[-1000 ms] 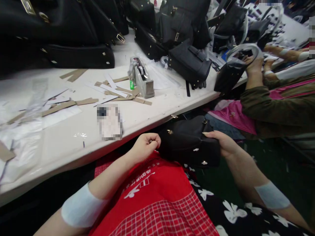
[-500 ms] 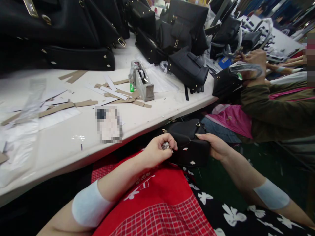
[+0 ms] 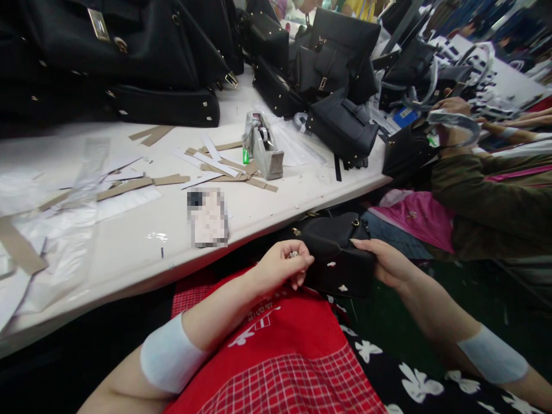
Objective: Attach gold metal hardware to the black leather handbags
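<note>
A small black handbag (image 3: 340,275) with gold fittings is held tilted over my lap, below the table edge. My right hand (image 3: 390,261) grips its right side, thumb on top and fingers behind the bag. Beside the bag's left end is my left hand (image 3: 284,264), closed around a crumpled wad of whitish scraps (image 3: 294,254); thumb and fingertips are bunched together. Small pale film pieces (image 3: 342,288) cover the studs on the bag's facing side.
On the white table (image 3: 259,215) are a phone (image 3: 209,221), a grey tape dispenser (image 3: 266,150), card strips (image 3: 129,188) and plastic film (image 3: 81,230). Several black bags (image 3: 164,106) stand behind. A co-worker's sleeve (image 3: 495,190) and hands, with another bag, are at the right.
The whole view has shifted, so things sit further right. My left hand has turned, its fingers curling further over the scraps. My right hand keeps its hold on the handbag.
</note>
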### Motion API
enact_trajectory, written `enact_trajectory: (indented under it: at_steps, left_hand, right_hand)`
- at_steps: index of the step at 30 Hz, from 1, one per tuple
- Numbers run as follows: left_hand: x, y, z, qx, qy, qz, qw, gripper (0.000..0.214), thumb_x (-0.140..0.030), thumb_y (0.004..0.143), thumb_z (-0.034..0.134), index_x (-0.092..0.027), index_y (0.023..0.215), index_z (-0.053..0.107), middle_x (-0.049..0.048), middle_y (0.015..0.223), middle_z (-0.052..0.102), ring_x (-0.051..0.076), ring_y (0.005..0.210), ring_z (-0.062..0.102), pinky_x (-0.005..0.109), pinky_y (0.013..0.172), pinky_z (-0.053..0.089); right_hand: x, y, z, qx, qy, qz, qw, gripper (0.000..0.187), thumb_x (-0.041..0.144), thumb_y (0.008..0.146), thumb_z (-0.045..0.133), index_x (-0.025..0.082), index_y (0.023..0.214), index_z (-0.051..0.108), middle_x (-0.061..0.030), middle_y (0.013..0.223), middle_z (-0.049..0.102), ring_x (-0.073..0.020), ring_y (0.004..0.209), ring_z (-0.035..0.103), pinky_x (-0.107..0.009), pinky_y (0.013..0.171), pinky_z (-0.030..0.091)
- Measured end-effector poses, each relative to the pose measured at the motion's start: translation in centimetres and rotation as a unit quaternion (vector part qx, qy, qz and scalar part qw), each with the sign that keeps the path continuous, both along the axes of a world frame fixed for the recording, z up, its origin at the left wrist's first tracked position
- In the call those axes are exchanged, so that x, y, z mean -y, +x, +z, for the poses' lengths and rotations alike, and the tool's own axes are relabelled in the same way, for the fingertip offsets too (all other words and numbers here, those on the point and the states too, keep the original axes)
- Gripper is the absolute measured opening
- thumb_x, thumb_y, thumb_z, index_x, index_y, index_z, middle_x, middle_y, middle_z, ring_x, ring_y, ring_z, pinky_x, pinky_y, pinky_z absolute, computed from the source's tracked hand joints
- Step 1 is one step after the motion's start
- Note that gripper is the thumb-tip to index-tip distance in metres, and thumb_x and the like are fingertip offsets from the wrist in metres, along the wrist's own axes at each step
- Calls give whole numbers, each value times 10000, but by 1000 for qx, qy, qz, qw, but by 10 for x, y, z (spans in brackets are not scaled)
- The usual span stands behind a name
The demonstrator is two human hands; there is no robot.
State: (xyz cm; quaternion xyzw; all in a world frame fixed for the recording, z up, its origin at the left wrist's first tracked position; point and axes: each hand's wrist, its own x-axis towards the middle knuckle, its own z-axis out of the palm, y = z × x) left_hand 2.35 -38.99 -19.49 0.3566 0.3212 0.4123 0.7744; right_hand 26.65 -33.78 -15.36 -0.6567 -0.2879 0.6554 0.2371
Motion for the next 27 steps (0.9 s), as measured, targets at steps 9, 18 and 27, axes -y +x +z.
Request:
enact_trajectory:
  at_steps: [9,18,27]
  left_hand:
    - [6,8,-4,-385,484,165,769,192,-284,921,554,-180,1009,690,28,764,639,109,655,585,213,584,456]
    - [10,18,3,-468,449,154,746,206,-279,942,505,-173,871,667,26,753,625,129,648,580,239,589,443]
    - [11,7,13,-348,371,59,859,113,-191,908,473,-176,808,524,43,835,584,155,774,552,288,734,459]
  right_hand:
    - [4,-1,-8,-15,13,10,1000,99,225,793,667,134,785,705,-44,702,717,-147,601,645,-218,580,532]
    - [12,-8,-7,-21,17,-25,999,96,196,781,685,132,710,674,-25,613,675,-125,519,598,-201,522,516]
    - [15,-6,-9,-49,-5,-62,997,109,174,844,599,137,800,692,-43,706,721,-149,586,647,-231,583,555]
